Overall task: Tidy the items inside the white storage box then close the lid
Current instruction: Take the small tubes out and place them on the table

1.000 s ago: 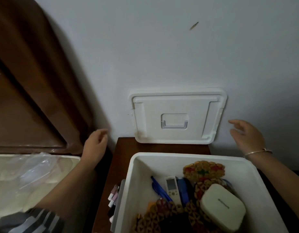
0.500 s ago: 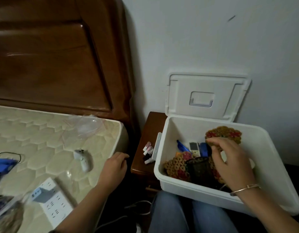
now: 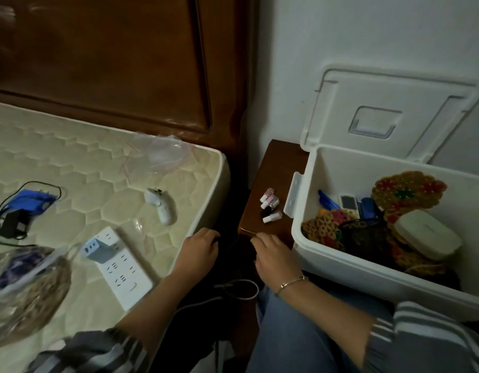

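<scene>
The white storage box (image 3: 338, 261) rests on my lap at the right, its lid (image 3: 389, 114) swung up against the wall. Inside lie woven coasters (image 3: 409, 195), a white rounded case (image 3: 428, 238), a small white remote (image 3: 348, 204), blue pens (image 3: 327, 201) and a dark mesh item (image 3: 365, 236). My right hand (image 3: 276, 255) hangs just left of the box's front corner, fingers curled, holding nothing visible. My left hand (image 3: 200, 247) sits at the mattress edge, fingers curled down, nothing visible in it.
Small nail polish bottles (image 3: 270, 208) lie on the wooden nightstand (image 3: 270, 170) beside the box. On the mattress (image 3: 71, 162) are a white power strip (image 3: 120, 265), a white handheld device (image 3: 161, 207), a blue gadget with cables (image 3: 28, 200), and plastic bags (image 3: 25, 289). A wooden headboard stands behind.
My view swung left and down from the wall to the bed. My right hand came out of the box and moved left to its front corner. My left hand stays at the mattress edge.
</scene>
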The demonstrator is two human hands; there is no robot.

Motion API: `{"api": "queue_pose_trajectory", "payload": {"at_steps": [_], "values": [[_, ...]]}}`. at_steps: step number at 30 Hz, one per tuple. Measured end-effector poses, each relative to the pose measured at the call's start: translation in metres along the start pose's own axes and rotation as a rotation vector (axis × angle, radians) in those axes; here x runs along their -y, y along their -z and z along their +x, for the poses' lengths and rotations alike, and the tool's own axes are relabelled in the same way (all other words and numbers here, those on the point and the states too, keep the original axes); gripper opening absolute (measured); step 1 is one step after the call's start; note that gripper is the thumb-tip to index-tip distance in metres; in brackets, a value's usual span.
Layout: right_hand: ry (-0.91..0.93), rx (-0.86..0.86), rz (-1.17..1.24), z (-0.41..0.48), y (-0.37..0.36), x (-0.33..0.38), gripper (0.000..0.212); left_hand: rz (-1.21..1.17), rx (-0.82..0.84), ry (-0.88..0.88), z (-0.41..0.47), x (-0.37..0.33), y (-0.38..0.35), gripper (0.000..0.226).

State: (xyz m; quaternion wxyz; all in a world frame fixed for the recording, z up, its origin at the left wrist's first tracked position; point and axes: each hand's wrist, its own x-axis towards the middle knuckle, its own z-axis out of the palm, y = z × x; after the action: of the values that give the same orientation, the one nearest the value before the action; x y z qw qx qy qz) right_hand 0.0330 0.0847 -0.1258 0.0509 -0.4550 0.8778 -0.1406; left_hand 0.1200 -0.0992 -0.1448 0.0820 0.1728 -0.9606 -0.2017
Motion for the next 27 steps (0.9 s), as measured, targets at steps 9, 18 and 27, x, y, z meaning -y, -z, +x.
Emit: {"api": "queue_pose_trajectory", "payload": {"at_steps": [9, 18, 27], "values": [[-0.364, 0.15, -0.178, 0.069, -0.053, -0.031, 0.061, -0.046, 0.046, 0.049, 0.045, 0.019, -0.024, 0.022], [-0.345, 0.053, -0.418, 0.061, -0.052, -0.032, 0.026, -0.188, 0.1, 0.044, 0.104, -0.016, -0.052, 0.021], [-0.357, 0.016, -0.41, 0.064, -0.044, -0.033, 0.025, -0.065, 0.104, 0.093, 0.135, -0.039, -0.092, 0.029]]}}
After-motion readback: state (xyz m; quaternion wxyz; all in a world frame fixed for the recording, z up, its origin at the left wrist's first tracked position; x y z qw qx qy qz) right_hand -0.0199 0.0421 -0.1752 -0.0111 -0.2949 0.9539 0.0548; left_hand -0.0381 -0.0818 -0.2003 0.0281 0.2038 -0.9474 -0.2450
